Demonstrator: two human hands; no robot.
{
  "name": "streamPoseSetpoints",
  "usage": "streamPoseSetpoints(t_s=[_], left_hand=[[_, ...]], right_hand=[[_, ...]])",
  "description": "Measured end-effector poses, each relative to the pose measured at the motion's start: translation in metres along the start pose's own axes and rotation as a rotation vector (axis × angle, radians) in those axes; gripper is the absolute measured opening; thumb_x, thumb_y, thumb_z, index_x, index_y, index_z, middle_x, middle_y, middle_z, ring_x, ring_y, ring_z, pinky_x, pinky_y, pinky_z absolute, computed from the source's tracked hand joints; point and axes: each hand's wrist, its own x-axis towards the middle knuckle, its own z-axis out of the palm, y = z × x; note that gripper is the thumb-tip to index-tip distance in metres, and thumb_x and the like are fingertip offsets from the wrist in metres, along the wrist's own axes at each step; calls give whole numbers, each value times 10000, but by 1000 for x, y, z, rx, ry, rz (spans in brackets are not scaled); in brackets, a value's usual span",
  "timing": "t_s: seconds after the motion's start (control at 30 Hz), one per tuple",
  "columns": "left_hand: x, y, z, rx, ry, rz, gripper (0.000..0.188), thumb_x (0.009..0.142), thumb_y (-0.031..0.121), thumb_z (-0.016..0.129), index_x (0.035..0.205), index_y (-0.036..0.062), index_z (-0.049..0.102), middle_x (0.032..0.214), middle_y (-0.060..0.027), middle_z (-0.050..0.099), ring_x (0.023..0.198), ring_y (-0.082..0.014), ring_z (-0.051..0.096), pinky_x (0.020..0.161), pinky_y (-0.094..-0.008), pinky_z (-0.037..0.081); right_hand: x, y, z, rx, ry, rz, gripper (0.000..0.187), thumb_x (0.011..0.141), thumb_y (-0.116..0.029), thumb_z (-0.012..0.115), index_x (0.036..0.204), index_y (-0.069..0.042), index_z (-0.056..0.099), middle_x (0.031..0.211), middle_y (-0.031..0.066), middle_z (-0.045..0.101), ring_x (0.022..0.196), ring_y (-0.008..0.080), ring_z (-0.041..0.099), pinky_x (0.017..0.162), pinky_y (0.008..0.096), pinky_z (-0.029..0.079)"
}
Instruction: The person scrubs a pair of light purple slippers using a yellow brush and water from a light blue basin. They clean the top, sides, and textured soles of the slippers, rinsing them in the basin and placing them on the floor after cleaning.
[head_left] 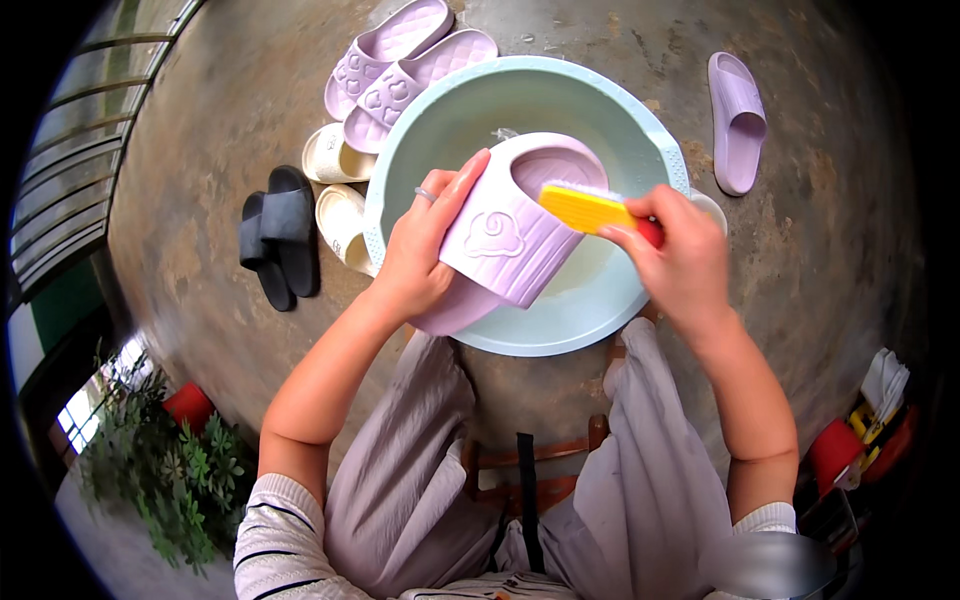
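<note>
A lilac slide slipper (520,225) with a raised swirl on its strap is held tilted over a pale blue basin (405,145). My left hand (430,235), a ring on one finger, grips the slipper along its left side. In my right hand (680,250) is a scrubbing brush (582,208) with a yellow head, a red part by my fingers and pale bristles. The bristles face the slipper's opening, at the edge of the strap; I cannot tell whether they touch. Some water shows in the basin under the slipper.
Two lilac slippers (385,85), cream slippers (340,215) and dark slippers (285,235) lie left of the basin. Another lilac slipper (738,125) lies to the right. A leafy plant (170,475) and metal railing (85,150) border the left; a red container (835,452) stands lower right.
</note>
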Motion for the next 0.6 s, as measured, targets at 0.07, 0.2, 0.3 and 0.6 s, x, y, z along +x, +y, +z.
streamPoseSetpoints(t_s=[0.07, 0.2, 0.3, 0.6], left_hand=[[4, 4, 6, 5, -7, 16, 713, 856, 37, 593, 1537, 123, 403, 1257, -187, 539, 1108, -385, 594, 944, -387, 482], [7, 2, 7, 5, 20, 56, 718, 837, 31, 585, 1529, 117, 415, 1243, -186, 548, 1087, -387, 598, 922, -396, 492], [1, -5, 3, 111, 117, 120, 745, 811, 34, 626, 1523, 72, 406, 1237, -191, 560, 1078, -387, 599, 912, -402, 501], [-10, -33, 31, 358, 432, 375, 1036, 777, 5, 741, 1553, -62, 57, 1267, -208, 453, 1153, -375, 470, 1051, -436, 346]], right_hand=[[8, 1, 18, 72, 0, -34, 323, 753, -194, 849, 848, -26, 590, 779, 126, 649, 642, 282, 647, 572, 362, 498], [17, 2, 17, 64, -7, -25, 332, 762, -223, 844, 843, -34, 583, 776, 116, 650, 639, 290, 639, 566, 378, 491], [19, 19, 1, 48, 94, 72, 301, 778, -212, 840, 865, -45, 606, 766, 117, 649, 630, 275, 633, 570, 366, 496], [-3, 22, 18, 1091, -40, 508, 594, 807, -156, 857, 1293, -28, 540, 955, -16, 568, 749, 35, 455, 696, 212, 440]])
